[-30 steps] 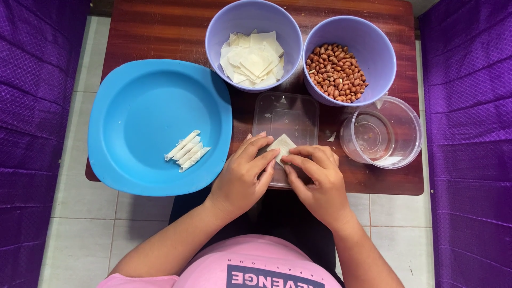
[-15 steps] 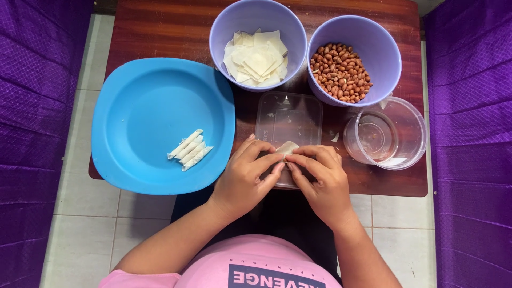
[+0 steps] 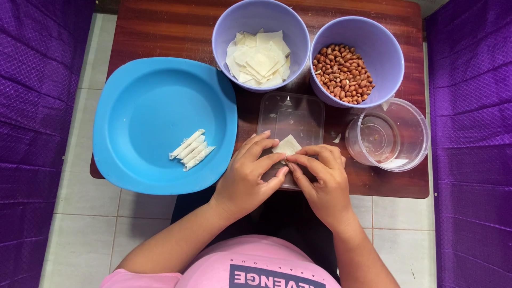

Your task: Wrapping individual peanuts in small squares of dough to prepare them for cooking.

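Both hands, left [image 3: 246,181] & right [image 3: 320,184]: fingers pinched on wrapper [image 3: 288,145] over clear tray [image 3: 290,109]; contents prob. hidden.

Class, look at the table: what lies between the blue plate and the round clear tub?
In the head view, a flat clear tray, with both hands folding a pale wrapper on it.

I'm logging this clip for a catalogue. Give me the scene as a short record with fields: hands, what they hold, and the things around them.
left hand: fingers pinch the wrapper's near edge
right hand: fingers pinch the same edge
wrapper: pale sheet over the clear lid
blue plate: four rolled wrappers
left bowl: stack of flat wrappers
right bowl: peanuts
clear tub: looks almost empty, right of the hands
table: dark wood
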